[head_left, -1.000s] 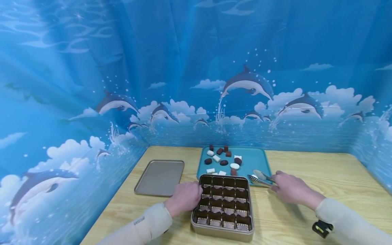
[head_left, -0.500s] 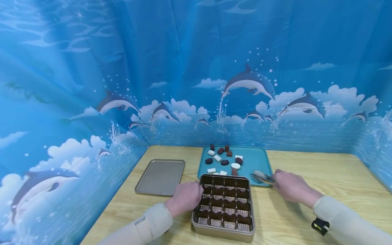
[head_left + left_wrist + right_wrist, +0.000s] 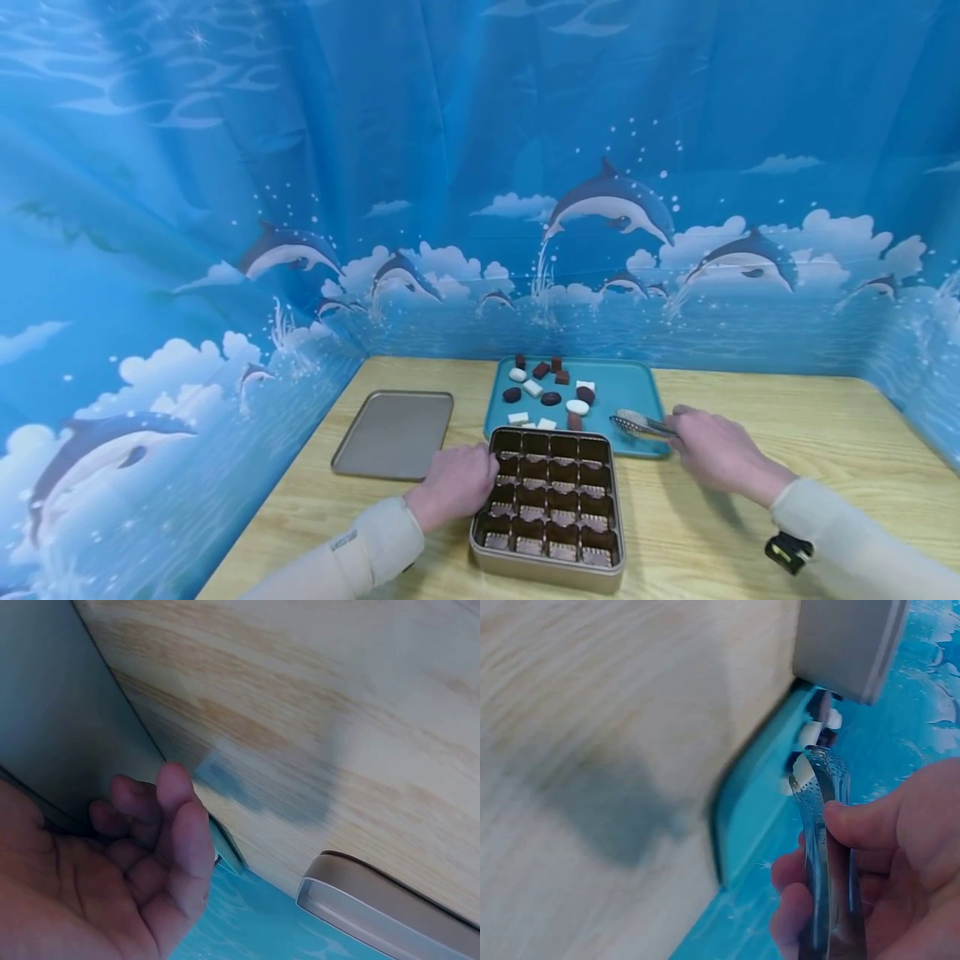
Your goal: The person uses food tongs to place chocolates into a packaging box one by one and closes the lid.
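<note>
My right hand (image 3: 716, 450) holds a pair of metal tongs (image 3: 642, 423) with perforated tips, drawn together over the right part of the teal tray (image 3: 633, 379). In the right wrist view a white piece (image 3: 803, 772) shows between the tips of the tongs (image 3: 826, 847). My left hand (image 3: 456, 483) grips the left rim of a bronze tin box (image 3: 551, 575). Its fingers (image 3: 191, 847) curl beside the outer wall in the left wrist view, thumb hidden. Inside the box is a brown divided insert (image 3: 562, 475) with bare compartments.
Several white and dark chocolates (image 3: 551, 398) lie scattered over the left half of the tray, behind the box. A flat bronze lid (image 3: 393, 433) rests on the wooden table (image 3: 780, 433) at the left. A dolphin-printed curtain (image 3: 480, 167) rises behind and to the left.
The tongs have gone from spread to drawn together and risen slightly over the tray. The white piece that lay by their tips is now between them. My left hand and the box stay put.
</note>
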A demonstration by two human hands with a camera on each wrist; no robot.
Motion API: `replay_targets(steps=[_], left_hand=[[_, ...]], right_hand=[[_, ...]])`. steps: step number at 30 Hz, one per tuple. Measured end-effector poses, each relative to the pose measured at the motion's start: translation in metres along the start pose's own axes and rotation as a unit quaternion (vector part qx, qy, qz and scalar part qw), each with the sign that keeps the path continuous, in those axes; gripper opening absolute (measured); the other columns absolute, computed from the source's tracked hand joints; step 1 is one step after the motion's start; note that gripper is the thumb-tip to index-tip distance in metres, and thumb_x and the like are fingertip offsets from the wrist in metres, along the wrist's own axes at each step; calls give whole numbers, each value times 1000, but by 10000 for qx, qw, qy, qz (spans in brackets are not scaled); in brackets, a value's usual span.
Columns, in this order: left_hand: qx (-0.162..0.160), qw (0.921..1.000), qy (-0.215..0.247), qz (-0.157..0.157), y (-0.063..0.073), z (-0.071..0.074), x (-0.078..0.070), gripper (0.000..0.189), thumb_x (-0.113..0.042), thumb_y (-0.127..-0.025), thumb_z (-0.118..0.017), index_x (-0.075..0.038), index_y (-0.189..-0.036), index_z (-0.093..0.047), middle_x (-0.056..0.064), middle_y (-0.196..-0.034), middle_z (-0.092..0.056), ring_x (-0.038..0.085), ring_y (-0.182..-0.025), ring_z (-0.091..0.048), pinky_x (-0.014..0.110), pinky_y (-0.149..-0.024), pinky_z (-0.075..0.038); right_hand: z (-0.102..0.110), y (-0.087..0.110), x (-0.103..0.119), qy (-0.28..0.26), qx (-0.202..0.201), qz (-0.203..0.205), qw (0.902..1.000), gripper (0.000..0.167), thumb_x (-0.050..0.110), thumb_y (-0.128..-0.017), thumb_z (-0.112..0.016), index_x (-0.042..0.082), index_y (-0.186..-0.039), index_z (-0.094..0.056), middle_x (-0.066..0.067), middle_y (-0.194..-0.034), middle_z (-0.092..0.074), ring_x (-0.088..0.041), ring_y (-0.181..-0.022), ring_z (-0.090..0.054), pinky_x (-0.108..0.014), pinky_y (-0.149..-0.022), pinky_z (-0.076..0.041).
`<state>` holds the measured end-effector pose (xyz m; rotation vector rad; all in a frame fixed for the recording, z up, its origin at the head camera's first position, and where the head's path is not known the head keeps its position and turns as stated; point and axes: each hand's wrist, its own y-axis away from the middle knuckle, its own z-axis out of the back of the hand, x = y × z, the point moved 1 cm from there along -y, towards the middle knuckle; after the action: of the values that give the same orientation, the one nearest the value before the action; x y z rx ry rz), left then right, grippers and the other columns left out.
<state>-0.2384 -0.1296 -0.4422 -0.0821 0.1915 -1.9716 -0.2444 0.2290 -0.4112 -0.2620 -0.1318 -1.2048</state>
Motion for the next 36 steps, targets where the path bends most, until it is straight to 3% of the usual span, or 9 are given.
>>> replay_targets(steps=[7, 10, 12, 17, 25, 30, 36], left_hand=[[-13, 10000, -23, -40, 0, 0, 1, 33, -25, -104, -48, -11, -75, -56, 2, -61, -50, 22, -54, -55, 37, -45, -45], [11, 10000, -21, -72, 0, 0, 0, 33, -25, -104, -47, -11, -76, -56, 0, -61, -48, 20, -53, -52, 35, -44, -43], [31, 10000, -9, -73, 1, 0, 0, 33, -25, -104, -47, -11, -75, -55, 0, -60, -47, 19, -52, -51, 35, -44, -43], [86, 9999, -7, -52, 1, 0, 1, 33, -25, -104, -47, -12, -75, -55, 0, -61, -47, 19, -52, -50, 35, -44, -44], [142, 9999, 29, -68, -1, -1, 1, 34, -26, -105, -46, -13, -74, -55, -2, -60, -45, 16, -50, -47, 32, -43, -40], [166, 9999, 3, 7, -1, 0, 1, 34, -26, -105, -46, -12, -76, -56, -1, -60, -47, 17, -52, -50, 33, -44, -42], [219, 9997, 60, 49, -2, -2, 1, 34, -27, -105, -45, -12, -76, -56, -1, -61, -47, 17, -52, -50, 33, -45, -43]], right_hand=[[17, 0, 16, -33, -206, 261, 9994, 33, 6, -91, -68, -4, -122, -66, -21, -115, -68, -34, -89, -69, -49, -73, -60], [23, 3, 26, -91, -295, 400, 9987, 34, 7, -91, -68, -3, -123, -66, -27, -126, -64, -45, -106, -66, -57, -85, -56], [26, 5, 34, -109, -301, 500, 9982, 33, 8, -91, -68, -1, -123, -67, -26, -127, -64, -46, -111, -64, -58, -88, -55], [24, 11, 48, -161, -135, 681, 9975, 30, 9, -91, -69, 1, -120, -68, -19, -119, -69, -34, -96, -70, -49, -80, -60], [18, 15, 53, -101, 110, 659, 9977, 36, 15, -91, -71, -1, -123, -67, -29, -130, -62, -48, -113, -63, -61, -91, -52], [19, 10, 53, -94, -77, 701, 9975, 36, 16, -91, -71, 1, -124, -67, -20, -122, -67, -37, -101, -69, -52, -81, -59], [15, -6, 42, -77, -468, 672, 9966, 34, 13, -92, -70, -1, -123, -67, -22, -121, -67, -37, -100, -69, -50, -79, -59]])
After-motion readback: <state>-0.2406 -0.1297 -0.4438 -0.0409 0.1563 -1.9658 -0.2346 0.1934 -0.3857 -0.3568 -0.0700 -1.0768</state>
